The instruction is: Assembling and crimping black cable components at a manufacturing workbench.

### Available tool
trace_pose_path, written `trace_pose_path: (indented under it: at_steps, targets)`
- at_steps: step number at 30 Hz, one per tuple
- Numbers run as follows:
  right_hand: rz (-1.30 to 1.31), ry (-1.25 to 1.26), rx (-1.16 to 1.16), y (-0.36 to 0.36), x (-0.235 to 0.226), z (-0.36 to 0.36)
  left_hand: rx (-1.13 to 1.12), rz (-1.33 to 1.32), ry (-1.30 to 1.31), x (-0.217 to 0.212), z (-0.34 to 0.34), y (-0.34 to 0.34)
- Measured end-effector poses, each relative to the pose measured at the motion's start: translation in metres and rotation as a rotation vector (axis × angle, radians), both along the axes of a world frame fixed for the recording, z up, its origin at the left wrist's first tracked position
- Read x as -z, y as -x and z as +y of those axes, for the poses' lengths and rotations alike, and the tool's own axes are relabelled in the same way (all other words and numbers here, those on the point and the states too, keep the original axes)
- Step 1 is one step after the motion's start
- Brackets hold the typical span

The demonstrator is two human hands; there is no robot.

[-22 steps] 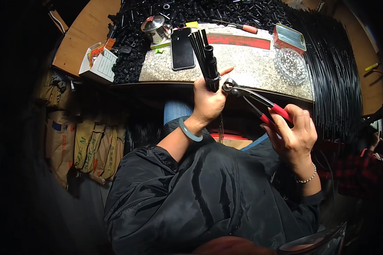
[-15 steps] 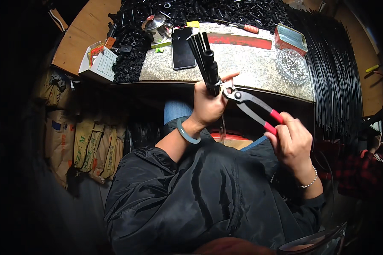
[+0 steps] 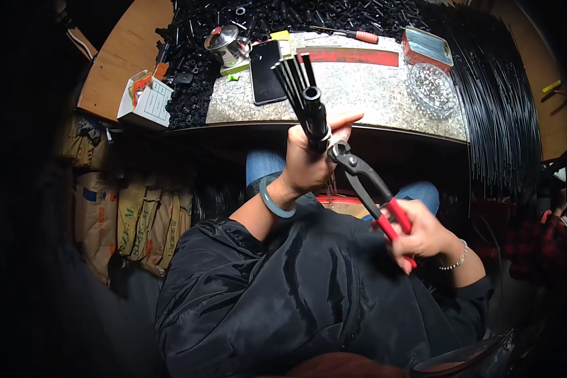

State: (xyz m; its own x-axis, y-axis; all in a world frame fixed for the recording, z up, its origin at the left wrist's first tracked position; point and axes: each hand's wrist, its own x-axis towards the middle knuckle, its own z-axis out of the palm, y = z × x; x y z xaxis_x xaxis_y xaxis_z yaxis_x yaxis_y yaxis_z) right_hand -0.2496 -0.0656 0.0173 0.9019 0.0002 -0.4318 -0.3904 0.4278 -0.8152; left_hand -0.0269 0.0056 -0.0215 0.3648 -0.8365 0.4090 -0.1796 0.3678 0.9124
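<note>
My left hand (image 3: 307, 167) is wrapped around the lower end of a bundle of thin black rods (image 3: 301, 104), its thumb side stretched out to the right. A hollow black tube (image 3: 312, 94) stands among the rods, its open end facing up. A silvery wire ring seems to circle the bundle just above my fingers. My right hand (image 3: 425, 236), slightly blurred, grips the red handles of end-cutting pincers (image 3: 362, 179). The dark pincer head lies beside my left hand, just below the bundle's bound end; whether its jaws hold anything I cannot tell.
On the bench top (image 3: 372, 94) lie a phone (image 3: 268, 72), a red strip (image 3: 348, 57) and a screwdriver (image 3: 366, 37). A metal cup (image 3: 225, 47), a glass dish (image 3: 431, 89) and a tin (image 3: 427, 47) stand around them. Black parts heap behind; long black rods (image 3: 501, 107) overhang at right. Sacks (image 3: 97, 208) stand left.
The pincers have swung downward, their head dropping from the bundle's bound end. My right hand has come lower and nearer to me, with its fingers farther round the handles. The left hand keeps its hold.
</note>
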Motion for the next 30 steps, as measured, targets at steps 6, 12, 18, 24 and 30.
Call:
trace_pose_path:
  at_steps: [6,12,18,24,30]
  targets:
    - [-0.257,1.504,0.245,-0.003,0.012,0.008,-0.012,-0.090,0.015,0.000,-0.002,-0.002]
    - [-0.063,0.238,-0.061,-0.007,0.003,0.000,0.082,0.043,-0.031,0.000,0.001,0.002]
    - [-0.184,1.013,0.017,-0.002,0.002,0.003,0.017,0.056,-0.090,-0.002,0.002,0.003]
    - [-0.162,0.946,0.013,-0.005,0.002,-0.005,-0.025,-0.036,-0.044,0.003,0.000,0.004]
    - [-0.080,0.937,0.024,0.000,-0.004,-0.011,0.001,-0.127,0.004,0.006,-0.004,0.001]
